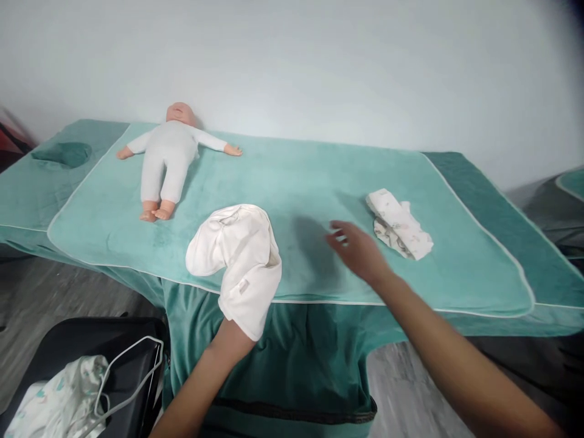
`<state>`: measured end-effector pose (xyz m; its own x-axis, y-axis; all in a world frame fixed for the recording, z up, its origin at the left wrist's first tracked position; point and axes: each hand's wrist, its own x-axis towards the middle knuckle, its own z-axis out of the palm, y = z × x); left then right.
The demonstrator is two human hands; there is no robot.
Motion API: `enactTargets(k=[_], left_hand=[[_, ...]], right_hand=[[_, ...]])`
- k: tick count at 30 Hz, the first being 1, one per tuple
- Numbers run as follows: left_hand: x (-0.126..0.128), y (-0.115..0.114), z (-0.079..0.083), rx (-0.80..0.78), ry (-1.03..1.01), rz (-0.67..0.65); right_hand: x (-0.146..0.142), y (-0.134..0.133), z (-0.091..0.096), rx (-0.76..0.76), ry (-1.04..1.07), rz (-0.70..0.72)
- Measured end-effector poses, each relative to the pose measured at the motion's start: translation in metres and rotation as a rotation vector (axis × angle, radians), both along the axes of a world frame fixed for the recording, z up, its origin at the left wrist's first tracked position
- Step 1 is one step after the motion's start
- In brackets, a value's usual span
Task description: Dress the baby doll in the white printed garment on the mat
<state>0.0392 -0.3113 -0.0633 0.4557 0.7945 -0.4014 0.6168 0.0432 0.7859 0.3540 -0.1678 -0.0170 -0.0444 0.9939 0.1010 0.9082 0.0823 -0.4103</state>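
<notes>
My left hand is lifted at the near edge of the bed, and its fingers are hidden under a white cloth that hangs over it like a mitt. Over the teal towel my right hand hovers with its fingers spread and nothing in it. Just right of that hand lies a folded patterned white cloth. A baby doll in a white suit lies on its back at the towel's far left, arms out.
The bed has a darker green cover and stands against a white wall. A black bin at the lower left holds a patterned cloth and a white wire hanger. Grey floor shows on both sides.
</notes>
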Motion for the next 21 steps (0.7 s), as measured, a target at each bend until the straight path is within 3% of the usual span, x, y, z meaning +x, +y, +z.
enactTargets(k=[2, 4, 6, 8, 9, 11, 13, 17, 19, 21], left_hand=[[-0.006, -0.014, 0.022, -0.003, 0.128, -0.114], [-0.016, -0.014, 0.049, 0.01, 0.23, -0.387], [-0.028, -0.001, 0.072, 0.074, 0.131, -0.453], [-0.04, 0.026, 0.083, 0.217, -0.013, -0.304], [-0.045, 0.043, 0.084, 0.325, -0.052, -0.148], [-0.05, 0.081, 0.079, 0.596, -0.031, 0.172], [-0.048, 0.118, 0.071, 0.814, 0.0, 0.323], [-0.025, 0.175, 0.074, 0.893, 0.104, 0.136], [-0.015, 0.192, 0.088, 0.866, 0.151, 0.051], [-0.012, 0.204, 0.105, 0.884, 0.2, 0.102]], right_hand=[[-0.044, -0.002, -0.016, -0.106, 0.206, 0.15], [-0.083, 0.004, -0.024, -0.098, 0.308, 0.18], [-0.113, 0.016, -0.026, -0.148, 0.407, 0.176], [-0.133, 0.029, -0.025, -0.192, 0.427, 0.19], [-0.14, 0.035, -0.023, -0.205, 0.421, 0.199], [-0.149, 0.043, -0.018, -0.213, 0.432, 0.23], [-0.152, 0.045, -0.008, -0.226, 0.518, 0.309], [-0.145, 0.04, 0.035, -0.274, 0.731, 0.533], [-0.135, 0.04, 0.064, -0.241, 0.68, 0.538], [-0.119, 0.044, 0.093, -0.116, 0.483, 0.469]])
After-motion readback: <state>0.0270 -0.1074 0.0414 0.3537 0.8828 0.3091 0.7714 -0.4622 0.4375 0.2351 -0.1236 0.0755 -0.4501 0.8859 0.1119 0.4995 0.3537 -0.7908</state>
